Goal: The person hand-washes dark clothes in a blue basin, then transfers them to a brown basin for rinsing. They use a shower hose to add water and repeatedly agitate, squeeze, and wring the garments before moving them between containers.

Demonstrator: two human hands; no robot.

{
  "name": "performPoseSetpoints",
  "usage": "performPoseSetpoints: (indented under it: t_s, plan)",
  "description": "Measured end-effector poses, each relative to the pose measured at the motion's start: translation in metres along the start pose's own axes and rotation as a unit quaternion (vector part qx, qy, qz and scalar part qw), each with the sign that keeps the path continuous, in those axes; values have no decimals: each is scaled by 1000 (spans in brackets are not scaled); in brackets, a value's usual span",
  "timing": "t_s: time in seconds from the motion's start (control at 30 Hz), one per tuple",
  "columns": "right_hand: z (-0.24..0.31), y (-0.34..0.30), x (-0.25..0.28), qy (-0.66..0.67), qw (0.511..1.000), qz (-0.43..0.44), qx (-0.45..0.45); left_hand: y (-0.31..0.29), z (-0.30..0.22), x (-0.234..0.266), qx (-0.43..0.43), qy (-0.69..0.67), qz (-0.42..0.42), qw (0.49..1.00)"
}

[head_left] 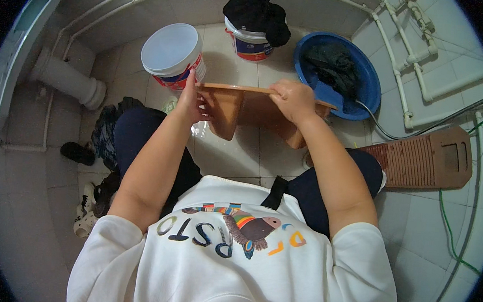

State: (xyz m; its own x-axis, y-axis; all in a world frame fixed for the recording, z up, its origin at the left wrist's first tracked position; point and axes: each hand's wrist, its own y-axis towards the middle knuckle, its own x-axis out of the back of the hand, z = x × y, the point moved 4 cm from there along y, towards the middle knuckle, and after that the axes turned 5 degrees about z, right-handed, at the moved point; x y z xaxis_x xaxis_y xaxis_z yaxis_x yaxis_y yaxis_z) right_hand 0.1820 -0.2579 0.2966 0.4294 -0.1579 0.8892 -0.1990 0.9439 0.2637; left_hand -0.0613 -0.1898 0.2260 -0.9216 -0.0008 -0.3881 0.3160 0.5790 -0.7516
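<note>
A small orange-brown plastic stool [262, 112] is held above the tiled floor in front of me, tipped so its legs point towards me. My left hand [191, 101] grips its left end, thumb pointing up and fingers around the side. My right hand [293, 101] is closed over the top edge near the right end, its fingertips partly hidden. Just beyond the left hand stands a white-lidded bucket [172, 49] with a red and blue label. Past my right hand is a blue basin [365, 92] with dark wet-looking cloth [333, 64] and a hose end in it.
Black clothing [255, 13] lies heaped on a second bucket [250, 45] at the back. A brown washboard [422, 157] leans at my right, beside a green hose [445, 226]. White pipes [397, 84] run along the walls. Shoes [86, 210] and dark cloth [106, 135] lie at my left.
</note>
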Motion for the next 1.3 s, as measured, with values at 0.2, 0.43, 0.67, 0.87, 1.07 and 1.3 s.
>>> performPoseSetpoints:
  t_s: [0.2, 0.43, 0.67, 0.87, 1.07, 1.3]
  plan:
    - [23, -1, 3, -21, 998, 16, 65, -12, 15, 1, 90, 0, -50, 995]
    - [47, -2, 13, -38, 986, -4, 160, -6, 37, 30, 121, -62, -46, 990]
    - [78, -6, 55, -101, 950, -121, 269, -28, 43, 24, 111, -115, 78, 984]
    - [82, -24, 112, -107, 919, -266, 272, -30, 63, 14, 108, -218, 69, 968]
    - [-13, -36, 133, 363, 728, -551, -187, -39, 77, -3, 134, -199, 20, 971]
    - [-82, -53, 106, 676, 586, -300, -330, -24, 91, 0, 158, -192, 32, 968]
